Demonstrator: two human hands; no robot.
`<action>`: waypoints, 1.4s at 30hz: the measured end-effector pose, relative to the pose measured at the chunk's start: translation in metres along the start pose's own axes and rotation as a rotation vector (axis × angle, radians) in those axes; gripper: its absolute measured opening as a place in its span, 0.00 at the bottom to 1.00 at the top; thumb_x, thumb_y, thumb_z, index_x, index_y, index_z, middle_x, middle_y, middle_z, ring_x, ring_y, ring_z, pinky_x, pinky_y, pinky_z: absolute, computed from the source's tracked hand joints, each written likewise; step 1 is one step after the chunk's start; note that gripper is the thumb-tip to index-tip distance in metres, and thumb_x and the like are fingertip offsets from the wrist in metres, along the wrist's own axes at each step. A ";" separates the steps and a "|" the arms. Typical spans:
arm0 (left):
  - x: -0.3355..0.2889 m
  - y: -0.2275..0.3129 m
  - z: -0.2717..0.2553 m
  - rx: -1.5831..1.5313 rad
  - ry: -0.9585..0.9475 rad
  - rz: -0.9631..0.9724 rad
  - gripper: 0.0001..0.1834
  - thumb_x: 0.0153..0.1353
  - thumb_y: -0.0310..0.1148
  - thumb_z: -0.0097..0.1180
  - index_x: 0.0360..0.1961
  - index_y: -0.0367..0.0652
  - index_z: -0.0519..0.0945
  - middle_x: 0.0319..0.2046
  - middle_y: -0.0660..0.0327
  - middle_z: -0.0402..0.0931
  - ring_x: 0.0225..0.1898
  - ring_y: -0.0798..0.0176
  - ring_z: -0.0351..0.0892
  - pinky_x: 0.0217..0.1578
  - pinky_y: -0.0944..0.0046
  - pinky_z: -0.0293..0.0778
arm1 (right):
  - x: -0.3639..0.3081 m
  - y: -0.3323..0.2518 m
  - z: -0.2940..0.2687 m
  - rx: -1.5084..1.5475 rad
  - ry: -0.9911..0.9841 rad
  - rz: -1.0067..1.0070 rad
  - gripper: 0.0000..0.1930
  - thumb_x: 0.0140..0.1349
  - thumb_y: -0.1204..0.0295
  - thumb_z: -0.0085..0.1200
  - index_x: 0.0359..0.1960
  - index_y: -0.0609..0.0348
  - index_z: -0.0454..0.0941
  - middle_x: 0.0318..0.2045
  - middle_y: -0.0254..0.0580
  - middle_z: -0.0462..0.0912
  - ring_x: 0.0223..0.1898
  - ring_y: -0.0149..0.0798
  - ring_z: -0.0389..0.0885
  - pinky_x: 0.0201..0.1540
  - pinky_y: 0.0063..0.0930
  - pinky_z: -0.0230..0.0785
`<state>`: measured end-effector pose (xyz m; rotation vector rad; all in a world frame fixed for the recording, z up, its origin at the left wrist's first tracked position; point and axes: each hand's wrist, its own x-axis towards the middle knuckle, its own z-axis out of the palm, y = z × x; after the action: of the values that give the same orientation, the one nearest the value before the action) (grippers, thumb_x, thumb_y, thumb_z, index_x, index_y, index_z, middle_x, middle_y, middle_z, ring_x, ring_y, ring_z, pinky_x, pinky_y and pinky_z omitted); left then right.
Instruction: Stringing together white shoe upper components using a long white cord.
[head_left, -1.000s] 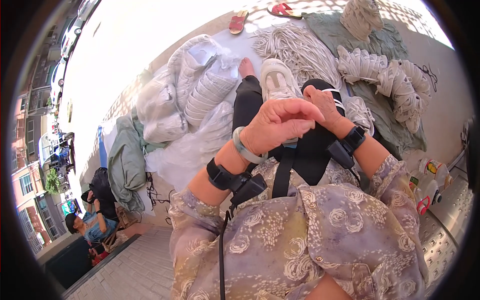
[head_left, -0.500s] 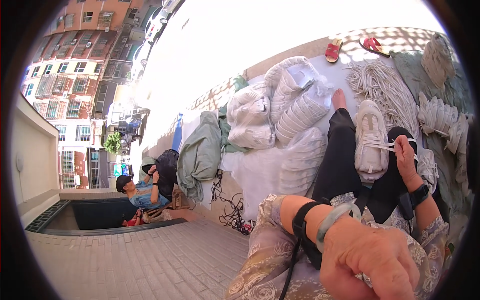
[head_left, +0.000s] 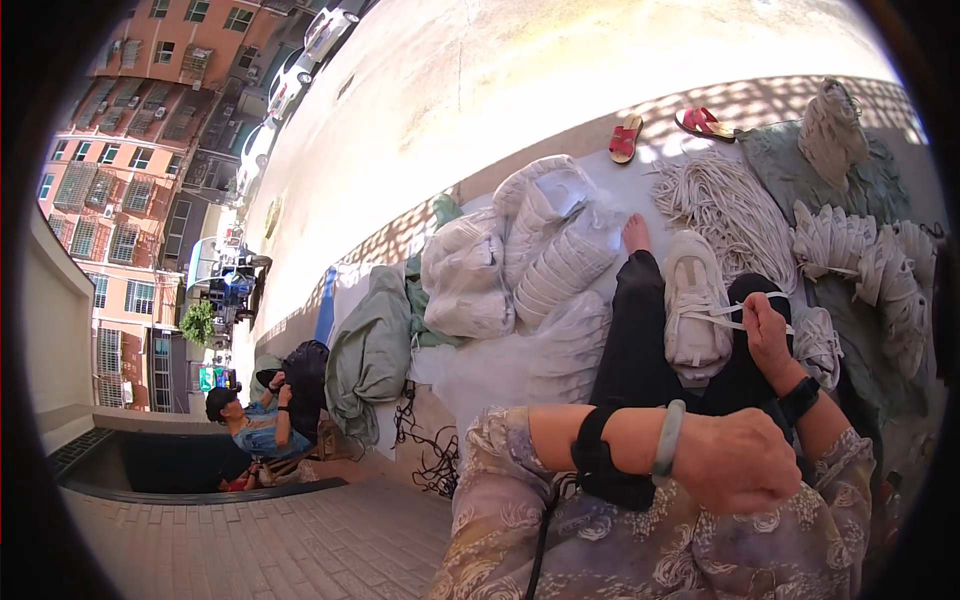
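Observation:
A white sneaker [head_left: 692, 300] rests on my lap between my dark-trousered legs, its toe toward me. White shoelace [head_left: 722, 316] runs from its eyelets to my right hand [head_left: 766, 335], whose fingers are pinched on it. A black watch is on that wrist. Closer in, my left hand [head_left: 738, 460] is closed in front of my patterned top, with a pale bangle and a black strap on the arm. Its fingertips are turned away, so whatever they hold is hidden. A heap of loose white laces [head_left: 715, 215] lies beyond the sneaker.
Plastic-wrapped stacks of white shoe parts [head_left: 565, 235] lie left of my legs. More white shoes [head_left: 840, 240] line the right, by a green cloth [head_left: 885, 175]. Red sandals [head_left: 627, 140] sit beyond. At far left, a person [head_left: 262, 420] sits near a black bag [head_left: 305, 372].
My left hand has drawn away from the camera toward my lap and its fingers curl inward. My right hand keeps its pinch on the lace. The whole view has shifted.

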<state>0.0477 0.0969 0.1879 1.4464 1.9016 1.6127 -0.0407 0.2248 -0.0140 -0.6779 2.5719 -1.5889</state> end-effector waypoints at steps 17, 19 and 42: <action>0.035 0.083 -0.034 -0.680 0.427 0.848 0.18 0.62 0.34 0.47 0.46 0.28 0.73 0.38 0.49 0.75 0.30 0.56 0.76 0.27 0.64 0.71 | -0.013 0.016 -0.009 0.186 -0.077 0.117 0.04 0.60 0.76 0.42 0.27 0.61 0.66 0.14 0.35 0.66 0.16 0.27 0.64 0.20 0.22 0.57; 0.026 0.085 -0.040 -0.763 0.224 0.569 0.19 0.61 0.34 0.49 0.47 0.28 0.72 0.38 0.49 0.75 0.27 0.59 0.75 0.24 0.67 0.70 | -0.012 0.022 -0.007 0.228 -0.058 0.120 0.04 0.60 0.76 0.42 0.27 0.61 0.66 0.13 0.35 0.65 0.16 0.26 0.64 0.20 0.22 0.57; 0.021 0.047 -0.012 -0.233 0.326 -0.078 0.06 0.49 0.27 0.53 0.25 0.37 0.69 0.17 0.60 0.65 0.20 0.58 0.70 0.22 0.63 0.64 | -0.012 0.039 0.000 0.279 -0.043 0.193 0.05 0.58 0.74 0.44 0.26 0.62 0.67 0.13 0.38 0.70 0.15 0.31 0.70 0.18 0.26 0.62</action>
<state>0.0528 0.1011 0.2405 1.0555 1.8228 2.0530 -0.0430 0.2438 -0.0500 -0.4208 2.2433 -1.7951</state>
